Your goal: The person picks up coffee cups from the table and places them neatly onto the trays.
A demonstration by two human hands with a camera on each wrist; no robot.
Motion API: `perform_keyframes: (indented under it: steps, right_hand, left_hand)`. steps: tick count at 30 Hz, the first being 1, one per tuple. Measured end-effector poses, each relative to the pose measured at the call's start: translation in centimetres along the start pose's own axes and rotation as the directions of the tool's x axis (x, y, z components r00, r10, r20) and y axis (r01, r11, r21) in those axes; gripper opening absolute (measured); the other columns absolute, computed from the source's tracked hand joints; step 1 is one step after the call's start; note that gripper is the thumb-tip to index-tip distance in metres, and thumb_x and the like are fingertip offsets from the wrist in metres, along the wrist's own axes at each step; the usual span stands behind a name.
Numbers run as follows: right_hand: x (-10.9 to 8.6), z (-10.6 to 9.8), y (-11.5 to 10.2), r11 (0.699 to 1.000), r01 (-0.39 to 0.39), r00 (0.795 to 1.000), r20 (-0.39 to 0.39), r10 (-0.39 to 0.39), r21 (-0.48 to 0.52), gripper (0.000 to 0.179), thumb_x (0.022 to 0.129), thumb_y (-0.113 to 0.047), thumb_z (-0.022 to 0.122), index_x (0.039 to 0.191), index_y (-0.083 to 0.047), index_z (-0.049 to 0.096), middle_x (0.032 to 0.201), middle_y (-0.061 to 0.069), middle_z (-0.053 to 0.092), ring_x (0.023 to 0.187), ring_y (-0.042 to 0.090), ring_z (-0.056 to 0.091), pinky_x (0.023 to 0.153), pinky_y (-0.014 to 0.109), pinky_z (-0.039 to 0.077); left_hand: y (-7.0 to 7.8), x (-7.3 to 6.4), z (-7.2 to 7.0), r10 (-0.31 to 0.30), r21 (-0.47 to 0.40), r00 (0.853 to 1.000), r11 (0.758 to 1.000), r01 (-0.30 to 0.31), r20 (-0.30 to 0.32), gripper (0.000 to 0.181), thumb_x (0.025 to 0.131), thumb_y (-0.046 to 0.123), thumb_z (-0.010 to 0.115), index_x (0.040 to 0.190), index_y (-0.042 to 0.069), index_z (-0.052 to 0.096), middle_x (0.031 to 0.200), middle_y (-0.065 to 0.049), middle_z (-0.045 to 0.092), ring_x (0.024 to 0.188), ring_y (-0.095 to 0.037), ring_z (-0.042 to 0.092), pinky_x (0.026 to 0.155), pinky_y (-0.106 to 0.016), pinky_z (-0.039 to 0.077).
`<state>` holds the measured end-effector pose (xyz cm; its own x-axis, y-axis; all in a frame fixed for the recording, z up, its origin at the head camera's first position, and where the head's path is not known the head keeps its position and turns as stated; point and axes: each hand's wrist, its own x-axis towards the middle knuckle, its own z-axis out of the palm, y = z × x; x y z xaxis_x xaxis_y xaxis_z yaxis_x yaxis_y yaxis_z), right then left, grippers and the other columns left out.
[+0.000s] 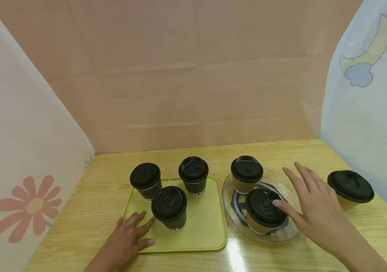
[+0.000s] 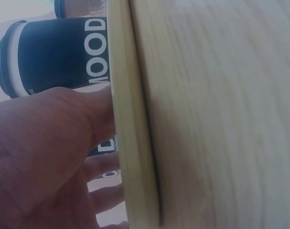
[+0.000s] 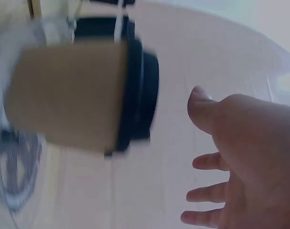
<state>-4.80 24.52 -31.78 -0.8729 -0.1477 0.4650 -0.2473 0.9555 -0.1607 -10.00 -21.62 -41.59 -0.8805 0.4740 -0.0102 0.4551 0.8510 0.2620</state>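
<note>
My left hand (image 1: 125,238) rests at the near left corner of the yellow tray (image 1: 203,234), fingers spread over it. Beside those fingers stands a black paper cup (image 1: 169,207) with a black lid; two more black cups, one at the back left (image 1: 145,180) and one at the back middle (image 1: 194,175), stand behind it. In the left wrist view, white lettering shows on a black cup (image 2: 59,55). My right hand (image 1: 319,211), fingers extended and holding nothing, hovers over the right side of a clear plate (image 1: 228,200). A brown cup (image 1: 264,211) with a black lid stands just left of its thumb.
Another brown cup (image 1: 246,173) stands at the back of the clear plate. To the right of my right hand, a lidded brown cup (image 1: 349,189) stands on the wooden table (image 1: 84,211). Cloth walls (image 1: 193,83) close off the back and both sides.
</note>
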Motion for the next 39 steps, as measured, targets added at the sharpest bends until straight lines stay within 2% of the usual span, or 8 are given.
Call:
perform_keyframes:
  steps: [7, 13, 19, 25, 30, 35, 39]
  right_hand:
    - [0.4, -1.0, 3.7, 0.996, -0.079, 0.994, -0.076, 0.076, -0.040, 0.082, 0.082, -0.043, 0.075, 0.148, -0.010, 0.039, 0.146, 0.030, 0.038, 0.122, 0.056, 0.040, 0.080, 0.075, 0.031]
    - [0.2, -1.0, 7.0, 0.987, -0.136, 0.985, -0.123, 0.125, -0.090, 0.080, 0.082, -0.045, 0.074, 0.145, -0.008, 0.042, 0.146, 0.032, 0.037, 0.123, 0.060, 0.037, 0.080, 0.079, 0.029]
    - [-0.7, -0.7, 10.0, 0.963, -0.249, 0.967, -0.081, 0.241, -0.105, 0.085, 0.086, -0.051, 0.068, 0.150, -0.007, 0.033, 0.155, 0.033, 0.020, 0.139, 0.060, 0.016, 0.092, 0.083, 0.019]
    - [-1.4, 0.2, 12.2, 0.942, -0.301, 0.953, -0.078, 0.292, -0.147, 0.089, 0.084, -0.059, 0.066, 0.147, -0.004, 0.034, 0.153, 0.036, 0.018, 0.137, 0.063, 0.015, 0.095, 0.084, 0.017]
    - [-2.0, 0.9, 13.3, 0.926, -0.343, 0.939, -0.036, 0.341, -0.161, 0.089, 0.085, -0.062, 0.063, 0.146, -0.005, 0.034, 0.153, 0.037, 0.015, 0.136, 0.064, 0.013, 0.094, 0.084, 0.016]
    - [-2.5, 1.4, 14.1, 0.924, -0.353, 0.933, 0.013, 0.359, -0.149, 0.085, 0.087, -0.058, 0.063, 0.146, -0.004, 0.033, 0.151, 0.039, 0.017, 0.131, 0.068, 0.017, 0.085, 0.086, 0.023]
    - [-2.7, 1.8, 14.5, 0.942, -0.315, 0.946, 0.039, 0.321, -0.113, 0.082, 0.090, -0.051, 0.063, 0.147, -0.002, 0.031, 0.145, 0.045, 0.021, 0.116, 0.075, 0.025, 0.069, 0.085, 0.029]
  left_hand:
    - [0.2, 0.0, -0.1, 0.007, 0.007, 1.000, 1.000, -0.007, -0.014, 0.059, 0.088, 0.060, 0.056, 0.134, 0.023, 0.061, 0.141, -0.015, 0.054, 0.131, -0.038, 0.048, 0.099, -0.072, 0.034]
    - [0.2, 0.0, 0.0, -0.002, -0.003, 1.000, 1.000, 0.002, -0.004, 0.060, 0.087, 0.060, 0.056, 0.134, 0.023, 0.061, 0.141, -0.014, 0.054, 0.131, -0.038, 0.047, 0.100, -0.072, 0.033]
    - [0.1, 0.1, 0.0, -0.015, -0.007, 1.000, 1.000, 0.015, 0.017, 0.062, 0.087, 0.062, 0.055, 0.134, 0.024, 0.060, 0.143, -0.014, 0.053, 0.132, -0.039, 0.046, 0.101, -0.072, 0.031]
    - [0.1, 0.1, -0.1, -0.015, -0.017, 0.999, 1.000, 0.015, 0.029, 0.062, 0.087, 0.063, 0.054, 0.134, 0.024, 0.061, 0.142, -0.014, 0.053, 0.132, -0.039, 0.046, 0.100, -0.073, 0.032]
    - [0.1, 0.1, -0.2, -0.015, -0.020, 0.999, 1.000, 0.015, 0.031, 0.062, 0.086, 0.063, 0.054, 0.134, 0.024, 0.061, 0.142, -0.014, 0.054, 0.131, -0.040, 0.047, 0.099, -0.073, 0.032]
    - [0.1, 0.1, -0.1, -0.008, -0.002, 1.000, 1.000, 0.008, 0.012, 0.061, 0.087, 0.062, 0.055, 0.133, 0.023, 0.061, 0.141, -0.014, 0.054, 0.131, -0.039, 0.047, 0.099, -0.072, 0.033]
    - [0.1, 0.1, -0.1, -0.013, -0.009, 1.000, 1.000, 0.013, 0.013, 0.061, 0.087, 0.062, 0.055, 0.133, 0.023, 0.062, 0.142, -0.014, 0.054, 0.131, -0.039, 0.047, 0.100, -0.072, 0.032]
